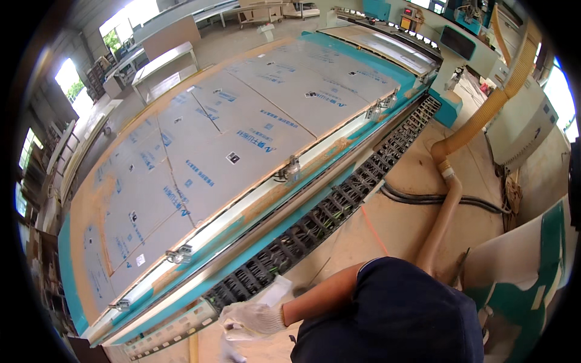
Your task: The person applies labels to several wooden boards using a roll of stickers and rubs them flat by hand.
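Note:
My right hand (pixel 253 320), in a white knitted glove, is at the bottom middle, beside the near end of a black cable chain (pixel 302 227). Its fingers look curled together, though blur hides what they hold, if anything. A pale, flat piece (pixel 275 291) shows just behind the glove; whether the hand touches it, I cannot tell. Below the fingers hangs a blurred whitish scrap (pixel 231 352). My bare forearm (pixel 324 294) comes out of a dark blue sleeve (pixel 390 314). My left hand is not in view.
A long teal-edged machine bed (pixel 66 272) carries grey film-covered boards (pixel 242 127) with cut lines and sawdust. Small metal clamps (pixel 179 254) line its near edge. A tan hose (pixel 475 124), black cables (pixel 436 198) and a white-and-green machine (pixel 514 266) stand to the right.

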Motion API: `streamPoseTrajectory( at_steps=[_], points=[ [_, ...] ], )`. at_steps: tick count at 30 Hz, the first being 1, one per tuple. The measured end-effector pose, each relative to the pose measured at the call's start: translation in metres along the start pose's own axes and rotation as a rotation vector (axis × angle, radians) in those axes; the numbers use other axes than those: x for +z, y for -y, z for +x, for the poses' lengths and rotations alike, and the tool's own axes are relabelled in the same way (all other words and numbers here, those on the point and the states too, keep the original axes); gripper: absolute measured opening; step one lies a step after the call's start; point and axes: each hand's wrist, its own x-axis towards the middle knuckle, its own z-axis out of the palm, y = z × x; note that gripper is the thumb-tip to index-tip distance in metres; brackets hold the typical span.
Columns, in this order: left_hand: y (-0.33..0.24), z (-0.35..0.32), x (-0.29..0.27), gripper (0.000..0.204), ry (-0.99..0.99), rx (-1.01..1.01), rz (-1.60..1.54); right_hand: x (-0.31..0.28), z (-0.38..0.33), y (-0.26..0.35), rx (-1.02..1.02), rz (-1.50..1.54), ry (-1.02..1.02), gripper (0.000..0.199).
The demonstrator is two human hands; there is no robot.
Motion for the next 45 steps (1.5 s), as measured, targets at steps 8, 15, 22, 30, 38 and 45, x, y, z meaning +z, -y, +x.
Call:
streamPoseTrajectory(
  at_steps=[8,15,22,30,38,45],
  points=[
    [0.096,0.046,-0.162,0.014,0.446,0.344,0.289,0.152,0.041,0.056,-0.303,-0.098,0.777,0.042],
    [0.154,0.064,-0.296,0.014,0.49,0.603,0.139,0.301,0.021,0.075,-0.274,-0.361,0.634,0.026],
    [0.174,0.121,-0.429,0.015,0.134,0.23,0.067,0.423,0.105,0.108,-0.251,-0.36,0.805,0.023],
    [0.257,0.121,-0.576,0.038,-0.356,-0.113,-0.687,0.638,0.219,0.131,0.083,-0.016,1.125,0.02],
    [0.22,0.086,-0.501,0.07,-0.753,-0.005,-0.744,0.677,0.26,0.145,-0.541,0.076,1.616,0.019],
    [0.274,0.146,-0.578,0.024,-0.556,-0.208,-0.244,0.76,0.275,0.137,-0.697,-0.093,1.628,0.025]
  ],
)
